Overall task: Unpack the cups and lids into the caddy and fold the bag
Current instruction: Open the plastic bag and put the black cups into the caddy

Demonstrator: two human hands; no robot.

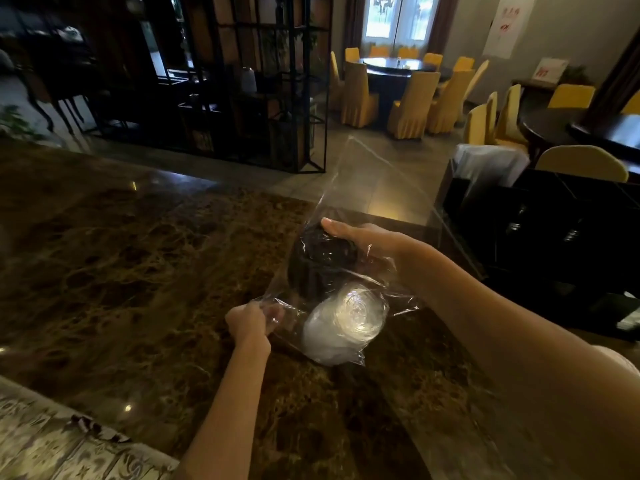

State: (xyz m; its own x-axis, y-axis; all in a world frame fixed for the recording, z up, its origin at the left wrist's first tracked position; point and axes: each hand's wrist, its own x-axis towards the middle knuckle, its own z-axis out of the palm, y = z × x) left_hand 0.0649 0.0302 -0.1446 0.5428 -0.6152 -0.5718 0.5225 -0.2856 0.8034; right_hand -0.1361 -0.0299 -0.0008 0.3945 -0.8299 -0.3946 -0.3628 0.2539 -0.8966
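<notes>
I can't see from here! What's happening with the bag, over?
Left hand pinching bag corner. Right hand inside, gripping black stack. Clear lids still bagged. Nothing blocking.

glossy marble counter [138,271], clear crinkled plastic bag [374,188]

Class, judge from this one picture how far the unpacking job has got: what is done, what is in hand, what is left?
Done: nothing visible yet. In hand: the right hand is inside the clear bag on the black stack, while the left hand pinches the bag's lower edge. Left: the black stack and clear stack remain bagged, the black caddy awaits them, and the bag is unfolded.
</notes>
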